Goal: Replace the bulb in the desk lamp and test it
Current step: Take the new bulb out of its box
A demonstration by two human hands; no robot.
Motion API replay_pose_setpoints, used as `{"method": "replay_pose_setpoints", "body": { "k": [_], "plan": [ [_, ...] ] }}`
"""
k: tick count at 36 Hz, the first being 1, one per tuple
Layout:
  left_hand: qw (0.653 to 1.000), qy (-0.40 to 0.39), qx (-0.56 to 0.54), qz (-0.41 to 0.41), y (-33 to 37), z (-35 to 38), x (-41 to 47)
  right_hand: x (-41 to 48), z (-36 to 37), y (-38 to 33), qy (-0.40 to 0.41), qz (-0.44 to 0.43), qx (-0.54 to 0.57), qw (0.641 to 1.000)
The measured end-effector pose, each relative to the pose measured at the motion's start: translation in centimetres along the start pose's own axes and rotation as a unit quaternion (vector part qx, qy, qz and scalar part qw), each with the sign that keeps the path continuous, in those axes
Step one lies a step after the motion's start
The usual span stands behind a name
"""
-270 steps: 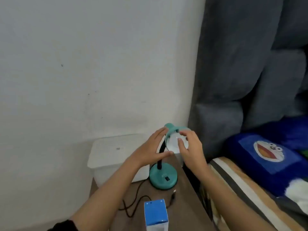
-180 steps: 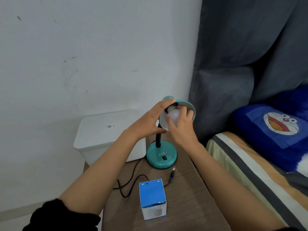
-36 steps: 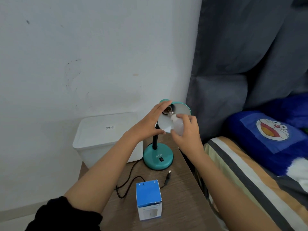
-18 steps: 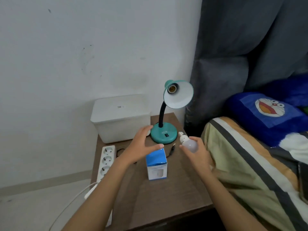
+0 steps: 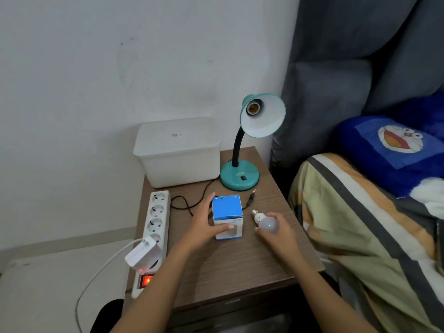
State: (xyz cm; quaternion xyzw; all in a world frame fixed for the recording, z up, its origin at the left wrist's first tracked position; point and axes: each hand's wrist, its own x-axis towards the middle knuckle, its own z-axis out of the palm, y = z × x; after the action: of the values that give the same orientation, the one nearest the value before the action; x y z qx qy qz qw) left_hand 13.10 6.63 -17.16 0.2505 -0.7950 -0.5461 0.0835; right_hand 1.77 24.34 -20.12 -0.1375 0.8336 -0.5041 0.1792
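Note:
A teal desk lamp (image 5: pixel 240 175) stands at the back of the wooden bedside table (image 5: pixel 240 260); its shade tilts toward me and the socket (image 5: pixel 253 107) holds no bulb. My right hand (image 5: pixel 276 233) grips a white bulb (image 5: pixel 266 222) low over the table, screw cap pointing away from me. My left hand (image 5: pixel 206 223) is wrapped around the left and front sides of a small blue-topped bulb box (image 5: pixel 227 216) standing on the table. The lamp's black cord ends in a loose plug (image 5: pixel 251 197) lying beside the box.
A white lidded bin (image 5: pixel 177 152) sits left of the lamp. A white power strip (image 5: pixel 156 224) with a lit red switch and a white adapter plugged in runs along the table's left edge. A bed with a striped blanket (image 5: pixel 360 224) borders the right side.
My right hand unscrewed the bulb, drew it out of the shade and lowered it to the table. My left hand let go of the shade and dropped onto the blue box.

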Motion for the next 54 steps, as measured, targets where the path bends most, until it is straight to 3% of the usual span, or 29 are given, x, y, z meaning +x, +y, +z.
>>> {"method": "replay_pose_setpoints", "body": {
  "k": [6, 11, 16, 20, 25, 32, 39, 46, 52, 54],
  "plan": [
    [1.000, 0.005, -0.022, -0.001, -0.3, 0.0, 0.1, 0.9, -0.3, 0.1, -0.015, -0.013, -0.011, 1.000],
    [1.000, 0.006, -0.024, 0.011, -0.6, 0.1, 0.1, 1.1, -0.9, -2.2, 0.018, -0.120, -0.030, 0.992],
    [0.999, 0.000, -0.029, 0.027, -0.8, 0.2, 0.0, 1.5, -0.5, -5.7, -0.088, -0.231, -0.099, 0.964],
    [0.999, -0.002, -0.014, 0.037, -1.0, 0.1, 0.0, 2.3, 0.3, -6.6, -0.181, -0.257, -0.170, 0.934],
    [0.999, -0.013, -0.014, 0.038, -1.2, -0.2, 0.1, 3.0, 0.3, -6.5, -0.195, -0.269, -0.207, 0.920],
    [0.998, -0.010, -0.002, 0.065, -2.1, -0.1, 0.3, 3.2, 0.5, -8.2, -0.119, -0.278, -0.084, 0.950],
    [0.997, 0.003, -0.011, 0.073, -2.3, 0.0, 0.4, 5.3, 3.0, -11.5, -0.035, -0.179, 0.000, 0.983],
    [0.998, -0.007, -0.012, 0.056, -2.4, 0.1, 0.7, 6.0, 3.8, -11.3, 0.008, -0.096, 0.027, 0.995],
    [0.999, -0.011, -0.022, 0.046, -2.5, -0.2, 1.0, 3.8, 3.2, -10.2, 0.050, -0.169, -0.001, 0.984],
    [0.999, -0.012, -0.022, 0.048, -2.6, -0.1, 1.0, 3.2, 2.9, -9.6, 0.021, -0.219, -0.038, 0.975]
  ]
}}
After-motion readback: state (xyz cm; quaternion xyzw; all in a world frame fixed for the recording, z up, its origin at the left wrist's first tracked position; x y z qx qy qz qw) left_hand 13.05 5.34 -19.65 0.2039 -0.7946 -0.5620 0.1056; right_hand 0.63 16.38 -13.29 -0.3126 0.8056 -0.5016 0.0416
